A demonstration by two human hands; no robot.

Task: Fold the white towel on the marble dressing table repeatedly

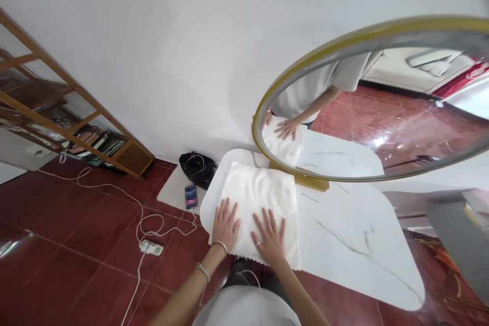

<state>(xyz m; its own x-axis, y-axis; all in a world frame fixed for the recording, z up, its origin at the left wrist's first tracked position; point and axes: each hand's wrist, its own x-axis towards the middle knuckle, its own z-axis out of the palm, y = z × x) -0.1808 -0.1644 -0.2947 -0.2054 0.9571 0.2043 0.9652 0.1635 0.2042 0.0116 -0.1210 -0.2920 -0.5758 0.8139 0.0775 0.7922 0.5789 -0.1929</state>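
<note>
A white cloth with scalloped edges is spread over the left part of a white marble-patterned tabletop. Slight wrinkles show across its far half. My left hand lies flat on the cloth's left side, fingers stretched out, a bracelet at the wrist and another on the forearm. On the nearer right part of the cloth rests my right hand, palm down with fingers spread and a ring on one finger. The cloth's near edge reaches the table's front edge.
A round gold-framed mirror stands at the table's back, reflecting the hands and cloth. Left of the table are a black bag, a phone on a cable and a power strip on red tiles. A wooden shelf stands farther left.
</note>
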